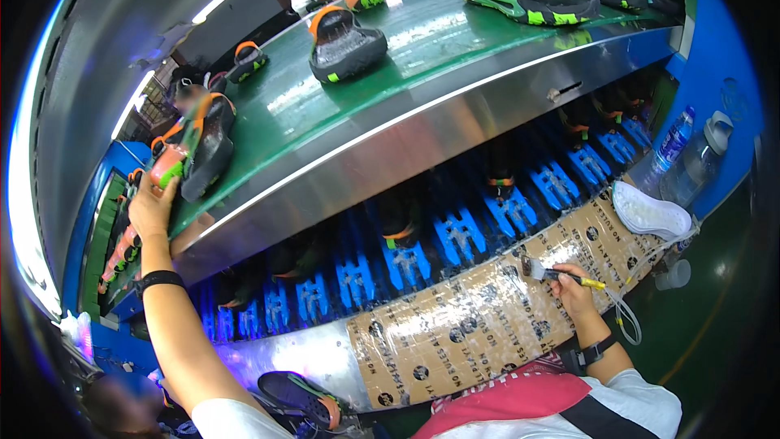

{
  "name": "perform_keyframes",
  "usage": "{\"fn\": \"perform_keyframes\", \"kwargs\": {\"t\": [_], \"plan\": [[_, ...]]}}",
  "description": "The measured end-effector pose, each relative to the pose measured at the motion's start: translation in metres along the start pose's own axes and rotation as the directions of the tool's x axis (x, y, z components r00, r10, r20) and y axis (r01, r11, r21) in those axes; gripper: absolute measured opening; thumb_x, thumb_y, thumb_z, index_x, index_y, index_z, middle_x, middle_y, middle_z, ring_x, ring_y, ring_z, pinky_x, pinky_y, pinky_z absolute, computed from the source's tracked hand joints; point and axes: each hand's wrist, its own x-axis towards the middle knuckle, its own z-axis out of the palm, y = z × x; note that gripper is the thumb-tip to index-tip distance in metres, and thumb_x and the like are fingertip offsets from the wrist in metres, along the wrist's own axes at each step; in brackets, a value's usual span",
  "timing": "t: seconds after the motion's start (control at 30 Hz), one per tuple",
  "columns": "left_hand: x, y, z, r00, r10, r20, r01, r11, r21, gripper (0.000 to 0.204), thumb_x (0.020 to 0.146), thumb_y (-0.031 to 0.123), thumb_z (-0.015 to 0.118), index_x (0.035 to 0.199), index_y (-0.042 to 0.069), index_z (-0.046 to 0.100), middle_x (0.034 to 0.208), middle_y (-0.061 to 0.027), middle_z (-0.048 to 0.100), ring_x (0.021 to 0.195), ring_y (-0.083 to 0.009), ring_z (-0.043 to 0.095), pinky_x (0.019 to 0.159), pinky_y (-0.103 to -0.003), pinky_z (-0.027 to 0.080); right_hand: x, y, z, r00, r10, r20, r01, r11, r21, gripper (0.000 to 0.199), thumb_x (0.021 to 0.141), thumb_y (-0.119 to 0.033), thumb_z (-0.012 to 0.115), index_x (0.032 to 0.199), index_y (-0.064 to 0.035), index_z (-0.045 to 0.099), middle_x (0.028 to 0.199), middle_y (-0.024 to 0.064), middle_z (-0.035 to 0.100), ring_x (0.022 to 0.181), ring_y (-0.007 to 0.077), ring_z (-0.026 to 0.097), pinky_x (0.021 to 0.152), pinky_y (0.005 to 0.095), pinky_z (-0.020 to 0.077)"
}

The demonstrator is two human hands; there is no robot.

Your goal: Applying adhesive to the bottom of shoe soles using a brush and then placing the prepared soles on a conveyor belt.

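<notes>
My left hand (149,205) reaches far out to the left end of the green conveyor belt. Its fingers are closed on the orange and green end of a shoe sole (169,161). A dark sole (213,158) with an orange rim stands against that one at the belt's edge. In my right hand (575,297), above the cardboard at the lower right, is a flat brush (583,280) with a black and yellow handle. Its bristles point left, over the taped cardboard cover (463,325).
More soles (349,45) lie along the belt (276,130). Below it runs a row of blue holders (406,264). A white shoe piece (652,210), bottles (674,140) and a cable (627,315) sit at right. A dark shoe (299,398) lies near me. Other people are nearby.
</notes>
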Motion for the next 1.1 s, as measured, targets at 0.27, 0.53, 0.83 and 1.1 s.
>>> {"fn": "perform_keyframes", "kwargs": {"t": [0.27,0.53,0.83,1.1], "plan": [[-0.016,-0.082,-0.041,0.939,-0.271,-0.211,0.044,0.703,-0.710,0.033,0.080,0.032,0.066,0.081,0.000,0.057,0.080,-0.0088,0.063,0.074,-0.0122,0.062,0.071,-0.022,0.049,0.006,0.003,0.005,0.998,-0.005,0.061,0.003,0.999,0.034,0.028,0.081,-0.013,0.058,0.105,0.0030,0.054,0.073,0.0087,0.059,0.059,0.0123,0.053,0.054,0.0225,0.0435],[-0.235,-0.035,-0.198,0.850,-0.127,-0.510,-0.067,0.936,-0.346,0.050,0.084,0.034,0.058,0.112,-0.007,0.051,0.102,-0.0182,0.059,0.090,-0.0253,0.060,0.079,-0.033,0.050,0.004,0.002,0.003,0.999,-0.037,0.034,0.036,0.999,0.037,0.028,0.082,-0.011,0.056,0.106,0.0043,0.052,0.075,0.0087,0.059,0.060,0.0117,0.053,0.053,0.0218,0.0450],[-0.401,0.087,-0.179,0.997,-0.014,0.079,0.068,0.681,-0.729,0.034,0.063,0.004,0.075,0.086,-0.008,0.053,0.103,-0.0257,0.058,0.091,-0.0270,0.059,0.082,-0.035,0.047,0.007,0.004,0.002,0.996,-0.020,0.081,0.013,0.997,0.080,0.029,0.082,-0.012,0.057,0.106,0.0035,0.052,0.073,0.0077,0.057,0.059,0.0121,0.051,0.053,0.0224,0.0424],[-0.495,0.112,-0.107,0.947,0.164,0.277,0.031,0.809,-0.587,0.034,0.056,0.025,0.079,0.068,0.007,0.053,0.055,-0.0044,0.045,0.049,-0.0229,0.046,0.045,-0.035,0.037,0.007,0.003,0.005,0.992,-0.024,0.120,0.011,0.995,0.103,0.030,0.082,-0.012,0.057,0.107,0.0042,0.052,0.074,0.0076,0.058,0.060,0.0119,0.052,0.054,0.0222,0.0431]]}}
